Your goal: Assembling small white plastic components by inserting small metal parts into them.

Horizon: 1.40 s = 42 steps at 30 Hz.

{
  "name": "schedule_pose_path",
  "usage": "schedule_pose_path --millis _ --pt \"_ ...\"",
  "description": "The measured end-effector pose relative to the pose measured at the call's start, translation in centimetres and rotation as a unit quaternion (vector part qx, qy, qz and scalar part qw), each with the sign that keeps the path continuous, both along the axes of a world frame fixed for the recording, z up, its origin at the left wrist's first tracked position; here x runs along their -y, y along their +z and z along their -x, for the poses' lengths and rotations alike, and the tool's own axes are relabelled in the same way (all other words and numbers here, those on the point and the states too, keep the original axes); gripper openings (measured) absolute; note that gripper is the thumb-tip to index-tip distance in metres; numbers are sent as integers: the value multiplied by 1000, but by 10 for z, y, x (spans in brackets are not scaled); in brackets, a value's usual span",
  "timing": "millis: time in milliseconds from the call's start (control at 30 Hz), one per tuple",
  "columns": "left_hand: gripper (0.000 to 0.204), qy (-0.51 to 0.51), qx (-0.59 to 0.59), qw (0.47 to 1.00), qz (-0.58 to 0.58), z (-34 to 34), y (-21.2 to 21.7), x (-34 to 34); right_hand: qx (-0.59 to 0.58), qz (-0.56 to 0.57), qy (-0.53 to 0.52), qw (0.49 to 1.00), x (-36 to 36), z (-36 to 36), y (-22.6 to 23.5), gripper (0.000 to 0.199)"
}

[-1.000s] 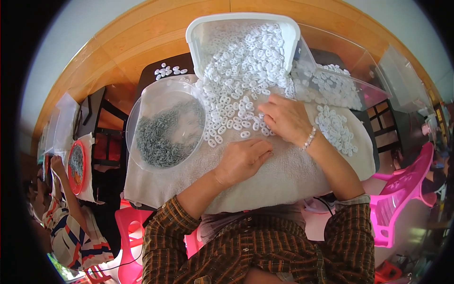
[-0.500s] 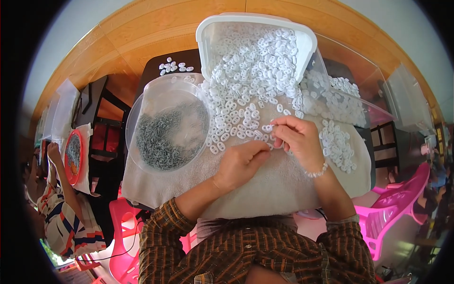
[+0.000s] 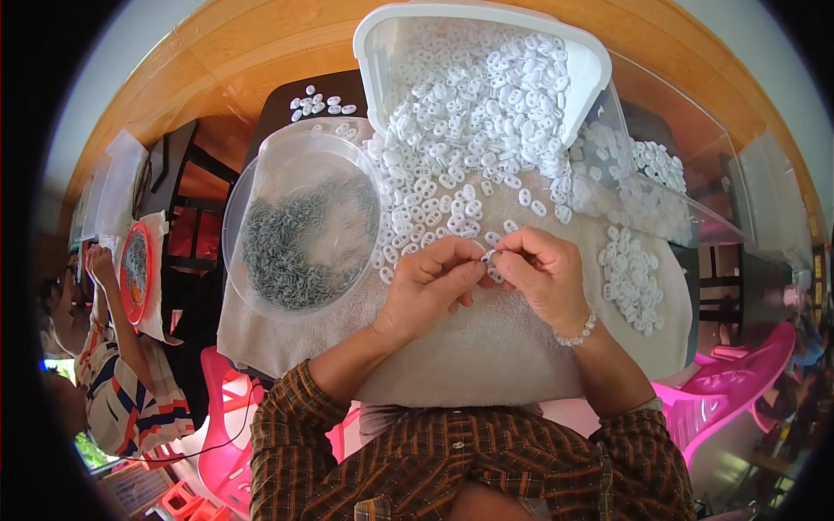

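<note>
My right hand (image 3: 547, 280) pinches a small white oval plastic piece (image 3: 489, 256) with two holes, over the beige towel. Thumb and forefinger of my left hand (image 3: 427, 282) are pressed together against the left side of that piece; whatever lies between them is too small to make out. Loose pieces of the same kind (image 3: 427, 208) lie just beyond both hands, spilling out of a tipped white tub (image 3: 599, 65). Left of my left hand stands a round clear tray (image 3: 233, 227) holding a heap of small grey screw-like parts (image 3: 291, 260).
A separate pile of white pieces (image 3: 630, 278) lies on the towel (image 3: 452, 356) at right. Behind it stands a clear plastic bin (image 3: 721, 195) with more pieces. A few pieces (image 3: 317, 106) rest on the dark table's back left. At far left another person works beside a red tray (image 3: 130, 300).
My left hand has moved up and right to meet my right hand at the white piece. The right hand has lowered slightly. The whole view has shifted a little.
</note>
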State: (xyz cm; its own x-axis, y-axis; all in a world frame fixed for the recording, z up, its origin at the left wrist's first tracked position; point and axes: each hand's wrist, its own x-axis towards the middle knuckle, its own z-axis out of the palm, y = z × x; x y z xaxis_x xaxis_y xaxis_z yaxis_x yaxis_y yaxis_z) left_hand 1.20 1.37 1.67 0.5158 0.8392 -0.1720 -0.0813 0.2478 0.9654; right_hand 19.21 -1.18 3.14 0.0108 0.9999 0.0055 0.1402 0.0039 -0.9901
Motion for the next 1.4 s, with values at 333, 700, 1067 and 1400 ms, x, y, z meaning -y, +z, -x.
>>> schedule_pose_path --millis 333,700,1067,1400 --pt "10 -1 90 994 62 4 -2 2 91 -171 28 981 5 2 0 5" --pt "9 9 91 995 45 4 2 3 240 -313 11 919 4 2 -3 11" --pt "8 5 108 990 90 9 4 1 112 -261 24 959 7 8 -5 8" --pt "10 13 104 994 -26 8 6 9 134 -364 23 922 5 10 -7 11"
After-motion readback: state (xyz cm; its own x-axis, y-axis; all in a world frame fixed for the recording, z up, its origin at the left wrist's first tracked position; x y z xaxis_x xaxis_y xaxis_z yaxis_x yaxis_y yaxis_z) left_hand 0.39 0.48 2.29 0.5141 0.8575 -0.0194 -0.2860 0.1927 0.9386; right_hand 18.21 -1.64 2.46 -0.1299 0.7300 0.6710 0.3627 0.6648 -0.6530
